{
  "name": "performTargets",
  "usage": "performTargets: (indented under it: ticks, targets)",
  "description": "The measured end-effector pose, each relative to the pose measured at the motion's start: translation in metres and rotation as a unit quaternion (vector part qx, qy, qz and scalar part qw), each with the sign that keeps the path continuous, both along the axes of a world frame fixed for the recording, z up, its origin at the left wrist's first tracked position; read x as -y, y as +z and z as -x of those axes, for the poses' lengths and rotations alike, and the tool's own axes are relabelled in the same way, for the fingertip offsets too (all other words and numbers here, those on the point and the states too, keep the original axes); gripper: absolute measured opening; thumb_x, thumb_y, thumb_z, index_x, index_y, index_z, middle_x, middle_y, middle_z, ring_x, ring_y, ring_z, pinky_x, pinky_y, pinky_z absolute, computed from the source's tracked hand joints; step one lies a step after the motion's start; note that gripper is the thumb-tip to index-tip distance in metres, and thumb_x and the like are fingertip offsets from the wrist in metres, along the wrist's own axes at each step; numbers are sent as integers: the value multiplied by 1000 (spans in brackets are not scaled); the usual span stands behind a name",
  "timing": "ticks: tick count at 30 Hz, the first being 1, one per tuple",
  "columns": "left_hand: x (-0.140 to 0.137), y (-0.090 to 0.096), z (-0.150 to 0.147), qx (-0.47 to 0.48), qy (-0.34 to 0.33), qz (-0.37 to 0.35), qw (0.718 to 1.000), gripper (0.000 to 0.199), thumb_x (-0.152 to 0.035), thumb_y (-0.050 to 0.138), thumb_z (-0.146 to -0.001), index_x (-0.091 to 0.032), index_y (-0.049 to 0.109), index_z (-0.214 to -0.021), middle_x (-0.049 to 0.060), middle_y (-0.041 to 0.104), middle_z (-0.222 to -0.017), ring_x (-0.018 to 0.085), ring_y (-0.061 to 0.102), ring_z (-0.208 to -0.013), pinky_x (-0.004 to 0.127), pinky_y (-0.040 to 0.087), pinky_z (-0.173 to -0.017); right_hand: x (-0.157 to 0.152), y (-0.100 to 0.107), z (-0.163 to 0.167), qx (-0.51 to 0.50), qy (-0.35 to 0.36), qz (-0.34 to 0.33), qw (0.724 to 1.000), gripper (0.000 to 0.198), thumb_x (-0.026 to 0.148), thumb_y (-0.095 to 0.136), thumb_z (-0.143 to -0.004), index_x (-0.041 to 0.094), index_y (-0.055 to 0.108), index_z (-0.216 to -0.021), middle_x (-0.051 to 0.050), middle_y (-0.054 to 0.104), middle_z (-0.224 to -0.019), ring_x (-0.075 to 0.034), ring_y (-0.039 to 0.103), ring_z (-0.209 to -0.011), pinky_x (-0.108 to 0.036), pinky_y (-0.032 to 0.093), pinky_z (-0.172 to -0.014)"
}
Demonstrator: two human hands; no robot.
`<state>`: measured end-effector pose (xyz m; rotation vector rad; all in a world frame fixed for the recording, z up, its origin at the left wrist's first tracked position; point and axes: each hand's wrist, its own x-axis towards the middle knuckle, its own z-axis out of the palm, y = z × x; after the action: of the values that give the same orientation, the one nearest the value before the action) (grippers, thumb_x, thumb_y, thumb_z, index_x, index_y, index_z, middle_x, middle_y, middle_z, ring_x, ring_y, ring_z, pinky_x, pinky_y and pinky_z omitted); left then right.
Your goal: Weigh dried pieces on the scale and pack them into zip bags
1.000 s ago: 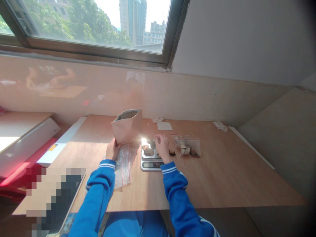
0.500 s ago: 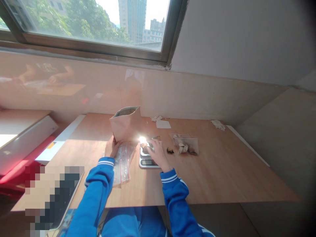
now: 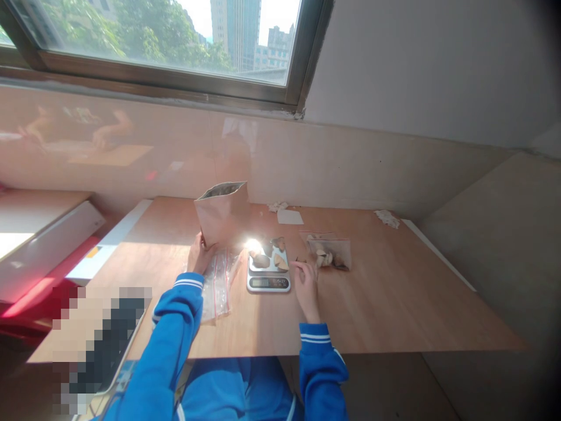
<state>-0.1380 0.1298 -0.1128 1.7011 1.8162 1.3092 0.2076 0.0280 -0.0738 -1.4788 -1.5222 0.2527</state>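
Irregular brown lumps (image 3: 262, 262) are borne by the smooth plate of a scale (image 3: 269, 286) on the wood-grained table (image 3: 394, 310), its far left corner overexposed. The matte, open-mouthed paper bag (image 3: 222, 216) is touched low by the half-curled left hand (image 3: 200, 255). The right hand (image 3: 307, 285), fingers bunched, is held beside the scale; whether bag or blurred dark scrap (image 3: 300, 260) is gripped cannot be told.

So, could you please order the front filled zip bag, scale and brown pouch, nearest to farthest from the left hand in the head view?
1. Brown pouch, at the left hand.
2. Scale, in the middle.
3. Front filled zip bag, farthest right.
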Motion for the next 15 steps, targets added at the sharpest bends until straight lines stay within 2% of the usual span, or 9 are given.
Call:
performTargets:
  ticks: [5, 10, 12, 15]
  targets:
    - [2, 4, -2, -3, -3, -36, 999, 73, -43, 65, -74, -20, 35, -135, 13, 60, -117, 28, 60, -106, 41, 49, -88, 10, -21, -23, -9, -43, 8, 999, 30, 26, 39, -89, 19, 67, -96, -11, 66, -97, -26, 55, -94, -44, 42, -87]
    - [9, 13, -10, -13, -20, -98, 995, 86, -35, 66, -73, -18, 20, -143, 17, 48, -133, 28, 52, -119, 42, 44, -98, 14, -33, -31, 11, -75, -6, 997, 29, 24, 39, -87, 19, 66, -94, -11, 65, -95, -27, 55, -94, -45, 40, -88]
    - [12, 15, -12, -20, 4, -130, 991, 84, -32, 64, -74, -17, 20, -143, 19, 42, -138, 28, 48, -123, 44, 40, -101, 16, -37, -29, 22, -86, -6, 996, 29, 23, 39, -87, 19, 66, -95, -12, 64, -95, -27, 54, -93, -45, 40, -87]
    - [18, 21, -14, -21, 82, -195, 977, 66, -25, 59, -74, -13, 31, -132, 20, 41, -132, 27, 51, -115, 44, 43, -96, 17, -42, -25, 36, -102, -7, 994, 29, 21, 39, -87, 18, 67, -95, -13, 62, -95, -27, 53, -91, -44, 41, -85]
